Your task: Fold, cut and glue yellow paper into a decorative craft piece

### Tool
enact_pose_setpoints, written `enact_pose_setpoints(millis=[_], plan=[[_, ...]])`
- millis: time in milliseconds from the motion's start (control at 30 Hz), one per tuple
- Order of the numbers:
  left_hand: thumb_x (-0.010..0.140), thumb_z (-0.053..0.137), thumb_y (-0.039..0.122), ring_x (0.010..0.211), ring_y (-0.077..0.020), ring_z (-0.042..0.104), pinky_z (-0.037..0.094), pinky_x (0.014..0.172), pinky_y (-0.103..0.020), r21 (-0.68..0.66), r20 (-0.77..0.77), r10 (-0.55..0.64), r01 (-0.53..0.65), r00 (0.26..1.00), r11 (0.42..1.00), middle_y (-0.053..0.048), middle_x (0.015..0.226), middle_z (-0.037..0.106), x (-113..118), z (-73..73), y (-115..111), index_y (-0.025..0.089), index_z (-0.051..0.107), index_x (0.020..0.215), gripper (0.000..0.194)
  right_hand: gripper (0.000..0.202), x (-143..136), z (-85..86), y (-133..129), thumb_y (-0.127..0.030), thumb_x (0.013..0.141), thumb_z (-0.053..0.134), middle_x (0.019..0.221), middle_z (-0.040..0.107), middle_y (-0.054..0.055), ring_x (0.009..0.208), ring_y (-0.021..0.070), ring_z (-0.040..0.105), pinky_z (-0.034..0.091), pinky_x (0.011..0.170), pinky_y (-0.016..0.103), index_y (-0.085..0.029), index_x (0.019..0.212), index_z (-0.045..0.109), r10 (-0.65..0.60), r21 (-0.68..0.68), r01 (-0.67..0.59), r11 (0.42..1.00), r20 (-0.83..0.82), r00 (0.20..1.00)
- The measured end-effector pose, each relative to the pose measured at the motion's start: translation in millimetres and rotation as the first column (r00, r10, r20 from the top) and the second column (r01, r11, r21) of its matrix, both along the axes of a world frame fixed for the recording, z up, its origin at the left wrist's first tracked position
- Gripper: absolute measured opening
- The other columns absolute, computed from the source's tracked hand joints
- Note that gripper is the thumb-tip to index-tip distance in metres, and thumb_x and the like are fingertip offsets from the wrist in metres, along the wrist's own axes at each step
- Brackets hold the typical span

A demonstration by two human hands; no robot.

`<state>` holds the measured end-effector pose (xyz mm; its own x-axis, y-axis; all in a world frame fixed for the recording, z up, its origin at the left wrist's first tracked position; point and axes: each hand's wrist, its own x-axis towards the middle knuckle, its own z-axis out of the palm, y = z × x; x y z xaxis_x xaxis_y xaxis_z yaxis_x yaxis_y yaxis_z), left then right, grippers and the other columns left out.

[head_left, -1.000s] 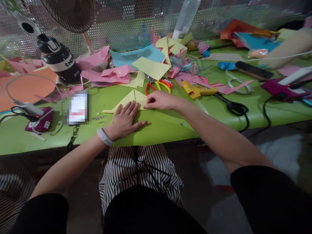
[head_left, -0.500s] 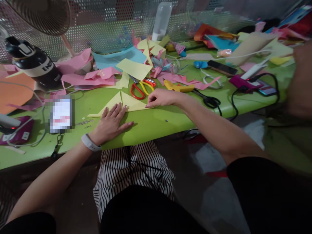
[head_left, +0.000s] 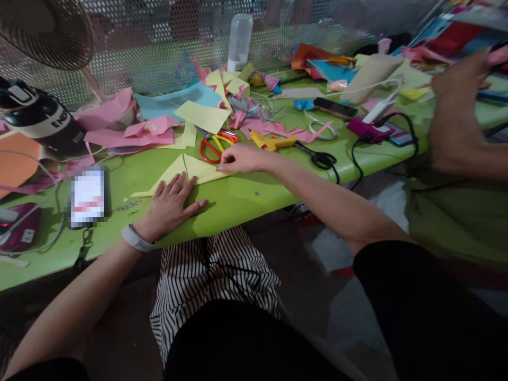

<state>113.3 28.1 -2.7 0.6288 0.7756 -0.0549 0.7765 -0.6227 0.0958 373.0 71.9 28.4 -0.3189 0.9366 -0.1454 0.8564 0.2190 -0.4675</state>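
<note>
A folded sheet of yellow paper (head_left: pixel 200 168) lies on the green table (head_left: pixel 234 203) in front of me, with a slit between its two raised flaps. My left hand (head_left: pixel 169 205) presses flat on its lower left part, fingers spread and thumb out to the side. At the paper's right corner, the fingertips of my right hand (head_left: pixel 240 159) are pinched together on the edge. Just behind that hand lie scissors (head_left: pixel 210 151) with one red and one yellow handle, partly under a yellow paper piece (head_left: pixel 204 116).
A yellow glue gun (head_left: pixel 273 142) and its black cord lie right of my right hand. On the left are a phone (head_left: pixel 88 198), a black bottle (head_left: pixel 43 121) and a fan (head_left: pixel 47 32). Pink and blue scraps cover the back. Another person's arm (head_left: pixel 454 116) reaches in at right.
The view has shifted, so the table's things sit further left. Both my hands keep their places on the yellow paper. At right, the other person's arm and hand now show more fully.
</note>
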Motion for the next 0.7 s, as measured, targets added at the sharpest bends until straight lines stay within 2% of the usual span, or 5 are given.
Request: enact_pose_setpoints(millis=[100, 200, 333, 500, 700], plan=[[0.098, 0.03, 0.07, 0.155, -0.0332, 0.023, 0.018, 0.123, -0.057, 0.004, -0.011, 0.004, -0.003, 1.0, 1.0, -0.017, 0.165, 0.03, 0.9, 0.7, -0.1, 0.019, 0.026, 0.16, 0.08, 0.02, -21.6, -1.9, -2.1, -0.034, 0.088, 0.065, 0.08, 0.067, 0.004, 0.069, 0.0141, 0.052, 0.033, 0.063, 0.029, -0.015, 0.089, 0.073, 0.038, 0.004, -0.038, 0.999, -0.033, 0.999], [0.098, 0.031, 0.071, 0.153, -0.0336, 0.026, 0.022, 0.122, -0.056, 0.027, -0.01, 0.001, -0.001, 1.0, 1.0, -0.018, 0.164, 0.033, 2.4, 1.5, 0.2, 0.019, 0.03, 0.158, 0.079, 0.016, -30.9, -5.0, -0.1, -0.028, 0.087, 0.066, 0.081, 0.069, 0.005, 0.071, 0.0143, 0.054, 0.035, 0.065, 0.029, -0.014, 0.086, 0.073, 0.047, -0.039, -0.049, 0.998, -0.054, 0.997], [0.097, 0.031, 0.072, 0.152, -0.0339, 0.029, 0.022, 0.122, -0.056, 0.048, 0.012, -0.011, 0.011, 1.0, 0.999, -0.019, 0.163, 0.034, 6.9, -0.7, 1.0, 0.017, 0.036, 0.155, 0.08, 0.013, -26.5, -5.0, 8.3, -0.026, 0.083, 0.07, 0.078, 0.068, 0.003, 0.072, 0.0142, 0.054, 0.038, 0.066, 0.028, -0.015, 0.077, 0.071, 0.04, -0.141, -0.059, 0.988, -0.134, 0.99], [0.096, 0.029, 0.074, 0.152, -0.0322, 0.03, 0.021, 0.124, -0.048, 0.046, 0.048, -0.054, 0.052, 0.997, 0.998, -0.023, 0.162, 0.034, 12.8, -5.3, 2.1, 0.007, 0.031, 0.156, 0.09, 0.015, -21.7, -1.5, 18.2, -0.027, 0.078, 0.075, 0.07, 0.065, 0.0, 0.071, 0.0147, 0.055, 0.038, 0.068, 0.029, -0.018, 0.068, 0.069, 0.036, -0.216, -0.071, 0.974, -0.163, 0.986], [0.095, 0.028, 0.076, 0.151, -0.0332, 0.033, 0.027, 0.122, -0.05, 0.077, 0.014, -0.051, 0.049, 0.999, 0.996, -0.019, 0.162, 0.036, 15.4, -4.5, 1.0, 0.014, 0.031, 0.158, 0.088, 0.014, -22.5, -2.2, 20.5, -0.03, 0.078, 0.075, 0.071, 0.066, 0.002, 0.073, 0.0168, 0.057, 0.04, 0.069, 0.032, -0.019, 0.069, 0.073, 0.047, -0.214, -0.069, 0.974, -0.11, 0.993]])
